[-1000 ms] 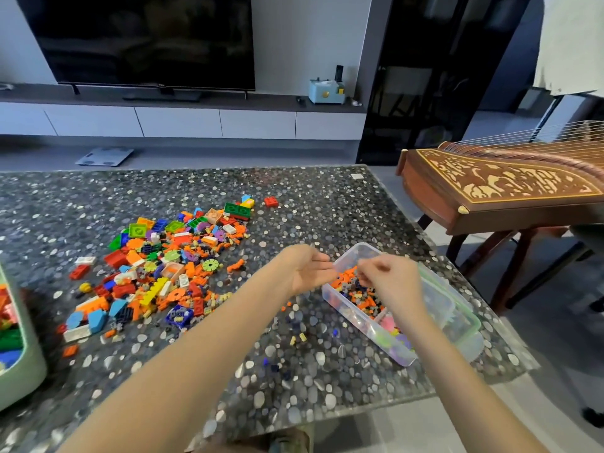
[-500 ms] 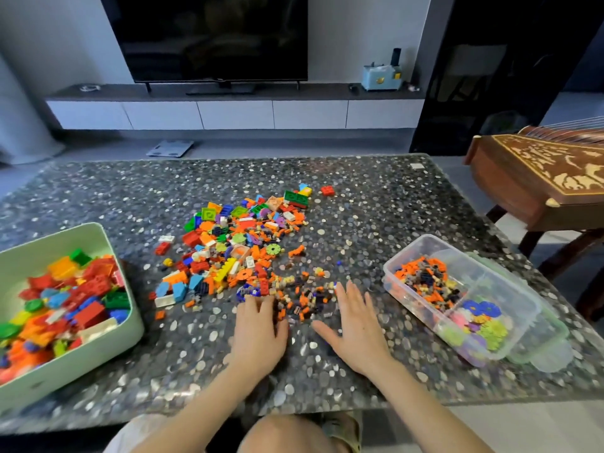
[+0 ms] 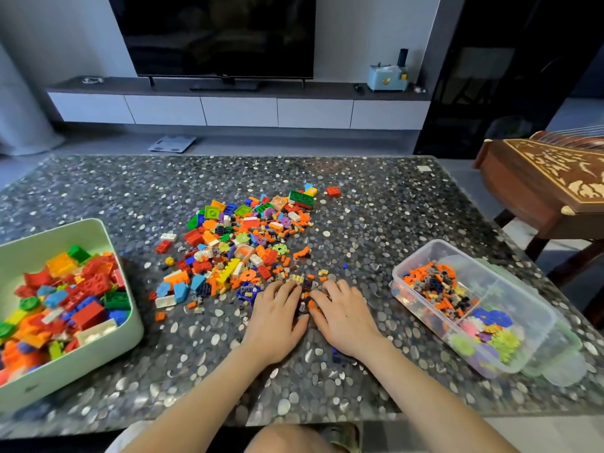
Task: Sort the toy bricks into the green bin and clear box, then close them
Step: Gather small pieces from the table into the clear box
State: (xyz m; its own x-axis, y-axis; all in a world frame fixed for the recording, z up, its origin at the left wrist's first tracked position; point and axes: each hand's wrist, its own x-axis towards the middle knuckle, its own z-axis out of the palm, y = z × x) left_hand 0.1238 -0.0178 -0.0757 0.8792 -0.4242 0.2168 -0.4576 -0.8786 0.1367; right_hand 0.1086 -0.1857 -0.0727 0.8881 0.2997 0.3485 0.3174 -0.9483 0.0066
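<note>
We rest our left hand [image 3: 277,318] and right hand [image 3: 346,317] palm-down, fingers loose and unclenched, touching a clump of tiny bricks [image 3: 305,289] between them. The main brick pile [image 3: 242,243] lies just beyond the left hand. The green bin [image 3: 81,367] sits far to its left, and the clear box [image 3: 519,299] sits right of the right hand.

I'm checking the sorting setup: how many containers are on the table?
2. The green bin sits at the table's left edge; the clear box sits near its right edge. None appears hidden.
</note>
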